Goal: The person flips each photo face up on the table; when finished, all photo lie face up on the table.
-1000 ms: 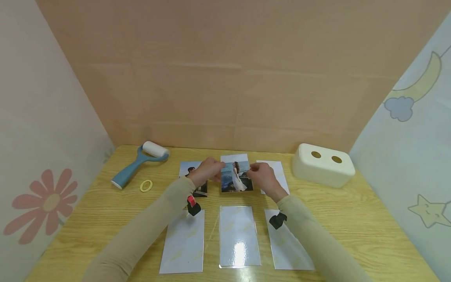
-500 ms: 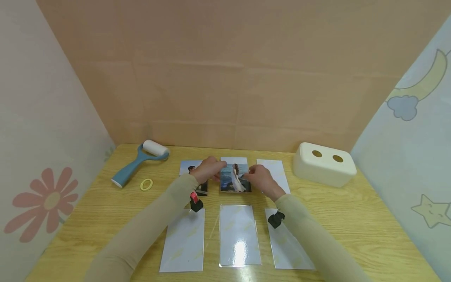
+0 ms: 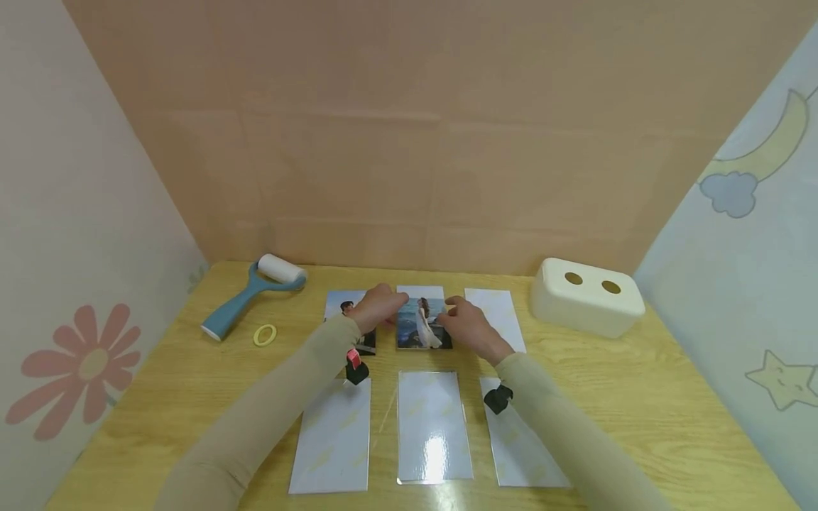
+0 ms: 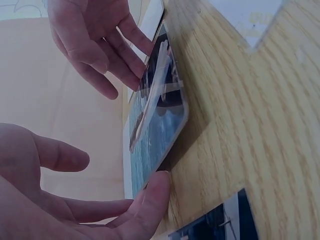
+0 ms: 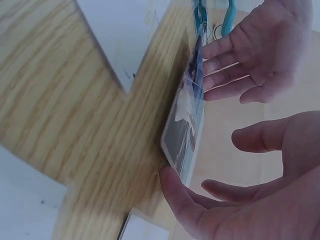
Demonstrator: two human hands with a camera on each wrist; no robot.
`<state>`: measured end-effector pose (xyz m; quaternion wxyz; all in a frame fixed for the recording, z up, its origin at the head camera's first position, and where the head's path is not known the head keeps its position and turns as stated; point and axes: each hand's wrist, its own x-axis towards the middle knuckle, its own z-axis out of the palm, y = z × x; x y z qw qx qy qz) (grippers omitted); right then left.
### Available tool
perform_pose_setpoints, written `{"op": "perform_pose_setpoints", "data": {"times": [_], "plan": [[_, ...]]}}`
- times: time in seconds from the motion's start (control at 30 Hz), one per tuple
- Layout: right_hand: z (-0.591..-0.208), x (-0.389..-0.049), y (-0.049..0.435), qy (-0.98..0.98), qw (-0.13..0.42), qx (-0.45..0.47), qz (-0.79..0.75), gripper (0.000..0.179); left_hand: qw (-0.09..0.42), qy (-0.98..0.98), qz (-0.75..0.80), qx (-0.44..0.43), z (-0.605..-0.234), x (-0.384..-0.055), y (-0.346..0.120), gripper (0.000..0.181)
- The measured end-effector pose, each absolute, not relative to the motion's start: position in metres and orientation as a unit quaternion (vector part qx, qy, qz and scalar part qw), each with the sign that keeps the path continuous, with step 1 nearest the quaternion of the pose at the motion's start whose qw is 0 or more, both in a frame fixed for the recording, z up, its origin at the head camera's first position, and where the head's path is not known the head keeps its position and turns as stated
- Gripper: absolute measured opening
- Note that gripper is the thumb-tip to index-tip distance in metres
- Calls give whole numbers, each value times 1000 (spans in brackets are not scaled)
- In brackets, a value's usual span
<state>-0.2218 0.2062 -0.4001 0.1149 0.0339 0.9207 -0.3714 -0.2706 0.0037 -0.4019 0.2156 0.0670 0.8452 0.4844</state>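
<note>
While the seaside photo rests between the person's two hands, a white strip shows along its far edge; whether it lies fully flat on the bench is hard to tell. The left hand is unclenched, its fingertips touching the photo's left edge, its thumb held clear. The right hand is likewise relaxed, fingertips against the photo's right edge, thumb apart from it.

Close on the photo's left lies a second photo of a dark-haired figure, largely hidden by the left hand and sleeve. Close on its right is a white card, partly covered by the right hand. Nearer the person than the seaside photo, three pale sheets lie in a row: the middle sheet, bright with glare, directly in front of it; the left sheet and the right sheet to either side, both partly overlapped by the sleeves. Well to the photo's left are a yellow ring and a blue-handled roller; well to its right, a cream box with two round holes. A brown backdrop rises beyond the photo.
</note>
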Motion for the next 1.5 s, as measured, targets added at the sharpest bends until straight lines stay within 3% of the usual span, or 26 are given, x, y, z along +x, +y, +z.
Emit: {"op": "perform_pose_setpoints", "data": {"times": [0.43,0.8,1.5], "plan": [[-401,-221,207,922,117,32,-367,55,213,853,471,70,-402,-271,4,29],[-401,-219,210,921,107,22,-375,54,209,854,471,65,-397,-267,5,43],[-393,-211,231,927,30,26,-374,43,201,844,484,118,-392,-262,34,45]]}}
